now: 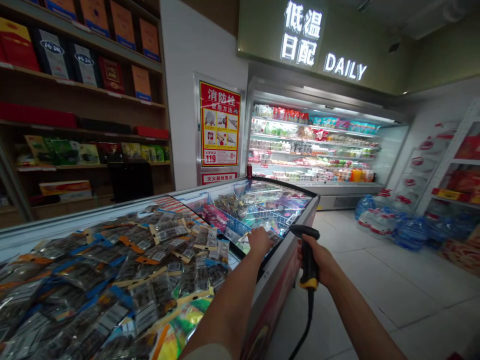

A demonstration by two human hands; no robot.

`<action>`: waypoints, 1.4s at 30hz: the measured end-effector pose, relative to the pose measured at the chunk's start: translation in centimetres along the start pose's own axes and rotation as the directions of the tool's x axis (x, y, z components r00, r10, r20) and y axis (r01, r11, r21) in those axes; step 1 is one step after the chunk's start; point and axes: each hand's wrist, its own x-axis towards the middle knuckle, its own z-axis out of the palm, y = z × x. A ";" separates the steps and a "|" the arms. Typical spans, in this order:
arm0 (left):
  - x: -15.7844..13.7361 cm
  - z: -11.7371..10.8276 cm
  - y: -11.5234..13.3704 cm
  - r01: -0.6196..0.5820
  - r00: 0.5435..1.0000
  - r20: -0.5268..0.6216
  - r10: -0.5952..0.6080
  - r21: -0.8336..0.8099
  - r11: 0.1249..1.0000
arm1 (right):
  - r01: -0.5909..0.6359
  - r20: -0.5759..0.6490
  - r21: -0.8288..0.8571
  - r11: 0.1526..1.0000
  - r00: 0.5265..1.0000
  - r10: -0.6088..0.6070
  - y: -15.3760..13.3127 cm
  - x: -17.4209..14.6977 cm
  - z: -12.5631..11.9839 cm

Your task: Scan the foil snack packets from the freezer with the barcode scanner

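In my right hand (pixel 321 257) is a black and yellow handheld barcode scanner (pixel 309 255), gripped by its handle, with its cable hanging down toward the floor. My left hand (pixel 259 242) reaches forward over the chest freezer (pixel 279 265), at the near right end of its dark-framed glass lid (pixel 262 205). Its fingers are curled, and what they grip, if anything, is hidden. Packets of dark food (pixel 142 260) in clear wrapping with orange and blue edges are heaped in the near part of the freezer, left of my forearm. Green and yellow packets (pixel 183 320) lie closest to me.
Blue baskets (pixel 232 223) of goods show under the glass. Shelves of boxes (pixel 82 82) line the left wall. A lit open-front fridge (pixel 315 145) stands at the back. Large water bottles (pixel 410 231) rest on the tiled floor (pixel 375 285) at right.
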 end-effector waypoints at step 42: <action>2.9 -5.4 -7.0 0.271 0.930 0.213 -0.300 -0.948 0.166 | -0.055 0.277 -0.052 0.997 0.958 0.067 -0.3 -3.8 5.1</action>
